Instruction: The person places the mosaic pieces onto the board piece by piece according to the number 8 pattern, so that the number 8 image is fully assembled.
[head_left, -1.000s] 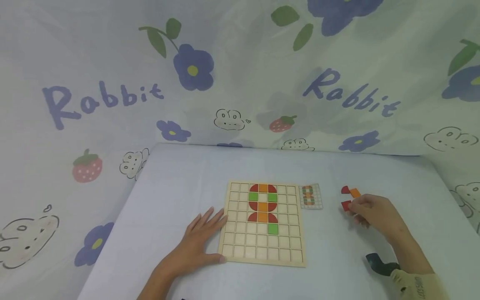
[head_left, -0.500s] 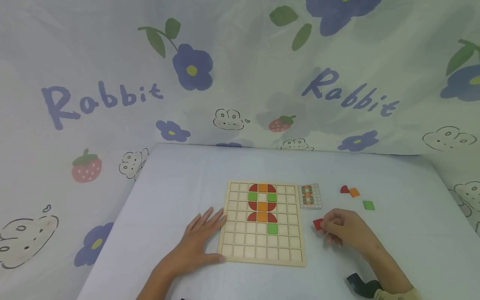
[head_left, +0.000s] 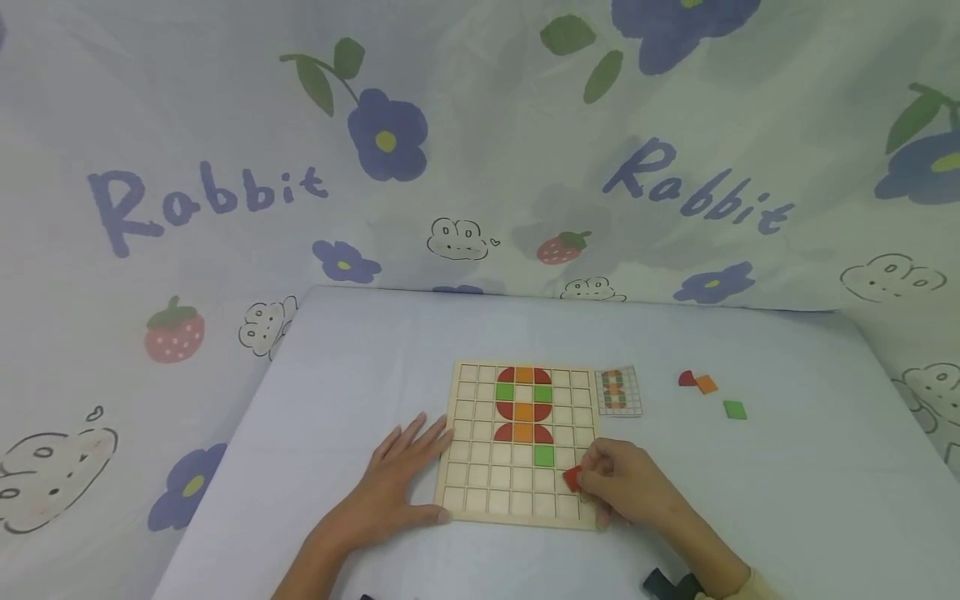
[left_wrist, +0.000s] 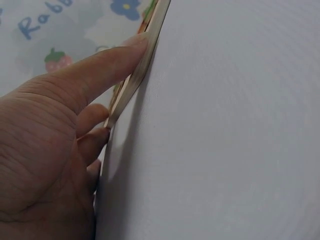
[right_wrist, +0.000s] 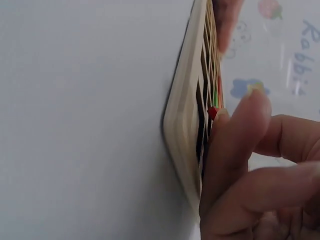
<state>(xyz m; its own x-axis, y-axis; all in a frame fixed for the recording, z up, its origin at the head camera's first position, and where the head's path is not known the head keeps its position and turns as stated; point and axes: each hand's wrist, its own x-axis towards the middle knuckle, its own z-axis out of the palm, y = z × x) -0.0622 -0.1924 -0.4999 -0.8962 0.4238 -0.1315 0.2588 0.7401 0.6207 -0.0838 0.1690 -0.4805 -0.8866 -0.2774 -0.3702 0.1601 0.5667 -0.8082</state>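
Observation:
A square wooden grid board (head_left: 480, 503) lies on the white table, with red, orange and green tiles set in its upper middle cells. A lone green tile (head_left: 543, 456) sits lower, in the fifth row. My left hand (head_left: 393, 487) rests with fingers spread against the board's left edge; in the left wrist view its thumb (left_wrist: 110, 67) touches the wooden rim. My right hand (head_left: 626, 483) pinches a red tile (head_left: 572, 478) over the board's lower right cells. In the right wrist view only a corner of that red tile (right_wrist: 213, 113) shows past the fingers.
A small pattern card (head_left: 619, 392) lies beside the board's upper right edge. Farther right are a red rounded tile (head_left: 687, 379), an orange tile (head_left: 706, 384) touching it, and a green tile (head_left: 736, 409). A printed curtain (head_left: 480, 150) hangs behind the table.
My right hand has carried the red tile left from the loose tiles to over the board, uncovering the green tile there. The left hand has stayed at the board's edge.

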